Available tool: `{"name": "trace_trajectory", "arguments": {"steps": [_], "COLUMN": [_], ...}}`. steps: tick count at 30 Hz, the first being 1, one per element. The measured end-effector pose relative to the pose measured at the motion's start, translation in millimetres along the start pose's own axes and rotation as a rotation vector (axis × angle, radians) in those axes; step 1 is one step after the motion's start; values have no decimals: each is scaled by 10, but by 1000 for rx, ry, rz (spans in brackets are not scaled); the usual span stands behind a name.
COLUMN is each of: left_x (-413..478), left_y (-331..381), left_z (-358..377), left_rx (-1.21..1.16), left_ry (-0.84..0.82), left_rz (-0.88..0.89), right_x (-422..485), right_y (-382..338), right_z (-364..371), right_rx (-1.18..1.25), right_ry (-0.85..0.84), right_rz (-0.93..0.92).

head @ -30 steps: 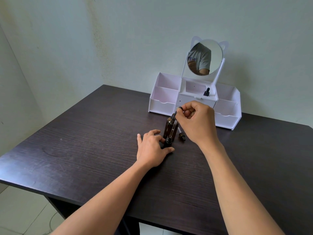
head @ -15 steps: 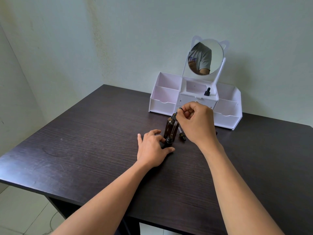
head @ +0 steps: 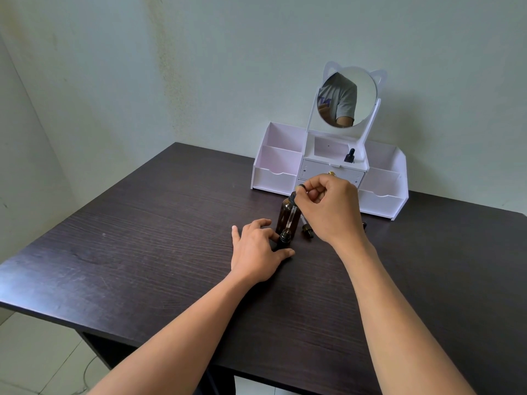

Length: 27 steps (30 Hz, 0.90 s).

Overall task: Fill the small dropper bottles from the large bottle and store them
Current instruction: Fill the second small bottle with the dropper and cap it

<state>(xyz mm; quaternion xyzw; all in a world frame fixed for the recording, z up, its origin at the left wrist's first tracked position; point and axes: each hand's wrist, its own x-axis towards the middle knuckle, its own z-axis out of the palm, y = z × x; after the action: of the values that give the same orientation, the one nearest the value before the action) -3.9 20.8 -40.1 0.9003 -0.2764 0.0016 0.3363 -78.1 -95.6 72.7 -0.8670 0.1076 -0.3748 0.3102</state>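
A large amber bottle stands upright on the dark table. In front of it stands a small dark dropper bottle, which my left hand holds at its base between thumb and fingers. My right hand pinches the black bulb of a glass dropper. The pipette points down with its tip at the small bottle's mouth. Another small dropper cap or bottle lies on the table just right of the bottles, partly hidden by my right hand. One small dropper bottle stands in the organiser's middle tray.
A white organiser with side compartments, a drawer and a cat-eared round mirror stands at the back of the table against the wall. The table's front edge runs along the bottom left, with tiled floor below.
My right hand has lowered slightly, bringing the pipette tip down to the small bottle's mouth. My left hand has stayed in place.
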Motion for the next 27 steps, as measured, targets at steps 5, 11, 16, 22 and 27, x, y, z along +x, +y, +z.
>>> {"name": "trace_trajectory", "arguments": {"steps": [5,11,16,22,27], "left_x": [3,2,-1,-2,-3], "left_y": [-3,-6,-11,-4,-12], "left_z": [2,-3,6,5,5], "left_rx": [3,-3,-1,-3,-6], "left_ry": [7,9,15,16,16], "left_rz": [-1,1,5,6,6], "right_x": [1,-14,-7,-12,-16], "right_y": [10,27,35,45,36], "right_z": [8,19,27,30,37], "right_rx": [-22,-23,-17,-27,-3], "right_ry": [-21,-31,-34,-25,-42], "right_rz": [7,16,39,33,41]}}
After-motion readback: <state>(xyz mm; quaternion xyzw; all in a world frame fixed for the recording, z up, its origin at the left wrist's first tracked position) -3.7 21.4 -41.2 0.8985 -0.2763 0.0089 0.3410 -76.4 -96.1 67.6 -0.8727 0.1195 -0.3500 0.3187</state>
